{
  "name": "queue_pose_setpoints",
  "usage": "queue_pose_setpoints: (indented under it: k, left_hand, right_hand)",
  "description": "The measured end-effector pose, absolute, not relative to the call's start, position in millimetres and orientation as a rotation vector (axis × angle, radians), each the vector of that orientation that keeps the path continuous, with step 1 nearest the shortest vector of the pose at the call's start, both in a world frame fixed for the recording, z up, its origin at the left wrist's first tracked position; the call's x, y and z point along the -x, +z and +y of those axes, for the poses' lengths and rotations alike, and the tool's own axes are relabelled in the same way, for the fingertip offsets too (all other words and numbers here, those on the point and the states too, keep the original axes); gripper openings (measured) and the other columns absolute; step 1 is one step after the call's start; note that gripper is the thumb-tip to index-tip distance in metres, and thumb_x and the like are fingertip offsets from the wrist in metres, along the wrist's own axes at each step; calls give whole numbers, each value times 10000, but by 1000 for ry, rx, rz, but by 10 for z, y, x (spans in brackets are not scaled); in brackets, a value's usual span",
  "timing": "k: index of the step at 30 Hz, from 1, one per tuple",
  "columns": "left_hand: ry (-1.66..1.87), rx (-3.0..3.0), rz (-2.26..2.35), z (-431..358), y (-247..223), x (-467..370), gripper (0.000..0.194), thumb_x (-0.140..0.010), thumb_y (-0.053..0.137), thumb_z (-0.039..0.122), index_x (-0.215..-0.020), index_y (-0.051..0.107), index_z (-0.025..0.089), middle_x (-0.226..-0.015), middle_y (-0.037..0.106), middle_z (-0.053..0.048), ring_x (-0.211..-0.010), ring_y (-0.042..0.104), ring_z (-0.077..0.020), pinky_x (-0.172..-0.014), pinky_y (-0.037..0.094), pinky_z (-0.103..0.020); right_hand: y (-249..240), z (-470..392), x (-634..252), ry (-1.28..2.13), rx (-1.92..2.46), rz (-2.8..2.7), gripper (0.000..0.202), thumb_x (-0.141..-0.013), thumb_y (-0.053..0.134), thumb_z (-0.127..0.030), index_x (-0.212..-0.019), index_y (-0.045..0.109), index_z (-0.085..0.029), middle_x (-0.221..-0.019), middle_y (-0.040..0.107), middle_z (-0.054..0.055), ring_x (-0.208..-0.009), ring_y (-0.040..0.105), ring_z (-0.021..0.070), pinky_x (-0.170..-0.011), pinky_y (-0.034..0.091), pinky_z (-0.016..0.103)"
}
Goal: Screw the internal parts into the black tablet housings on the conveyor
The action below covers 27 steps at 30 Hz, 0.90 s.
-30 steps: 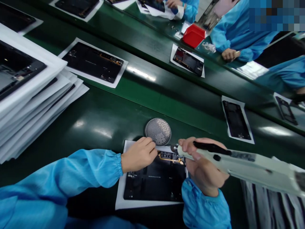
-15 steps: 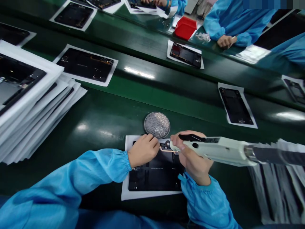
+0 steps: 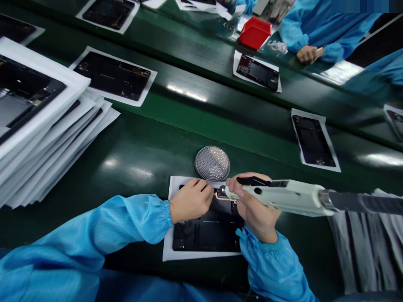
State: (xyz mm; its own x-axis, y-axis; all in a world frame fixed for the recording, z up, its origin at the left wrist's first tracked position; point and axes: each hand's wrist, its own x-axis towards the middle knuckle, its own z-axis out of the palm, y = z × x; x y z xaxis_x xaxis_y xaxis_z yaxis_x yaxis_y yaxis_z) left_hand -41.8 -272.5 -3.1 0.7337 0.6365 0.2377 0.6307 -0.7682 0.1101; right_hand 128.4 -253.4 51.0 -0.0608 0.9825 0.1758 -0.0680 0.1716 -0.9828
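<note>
A black tablet housing [image 3: 204,235] lies on a white sheet [image 3: 168,250] in front of me. My right hand [image 3: 256,207] is wrapped round a pale green electric screwdriver [image 3: 292,196], whose metal tip end points left at the housing's upper part. Close to that tip, my left hand [image 3: 192,200] rests over the housing's upper left with its fingers pinched together; what they hold, if anything, is hidden. Just beyond the hands sits a round dish [image 3: 212,162] with a dimpled surface, holding small shiny pieces.
Stacked housings between white sheets [image 3: 47,138] rise at the left. More sheets [image 3: 368,247] stand at the right. Housings on sheets lie along the green line [image 3: 189,113]. Beyond are a red bin [image 3: 255,33] and a person's hands [image 3: 309,54].
The view has shifted slightly, so the dish and far items appear a little further right. Both hands keep nearly the same pose at the housing, the right one still round the screwdriver.
</note>
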Motion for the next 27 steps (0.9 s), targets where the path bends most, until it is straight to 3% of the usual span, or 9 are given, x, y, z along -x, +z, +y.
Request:
queue_pose_setpoints:
  k: [7,17,27]
  left_hand:
    - [536,-2852,1143,-2737,-71,415,283,-1024,395,137,-1126,646,57,-1015,629,-123,-887,530,-231,-707,379,-370]
    - [572,-2821,1089,-2725,-47,419,277,-1024,409,138,-1020,679,73,-949,624,-101,-854,528,-221,-685,353,-368]
    - [583,-2844,1110,-2721,-45,434,264,-1020,439,162,-1077,683,83,-1024,629,-106,-878,537,-221,-690,371,-366]
  right_hand:
    - [577,-2503,-1235,1163,950,-1267,242,-777,693,-162,-998,694,-259,-670,621,-5,-662,585,172,-676,510,384]
    - [571,-2498,-1260,1176,928,-1294,260,-799,677,-130,-1033,701,-242,-706,637,9,-682,595,175,-715,530,403]
    - [559,-2486,-1285,1177,897,-1318,267,-805,673,-131,-1052,692,-233,-707,635,8,-686,595,178,-664,528,368]
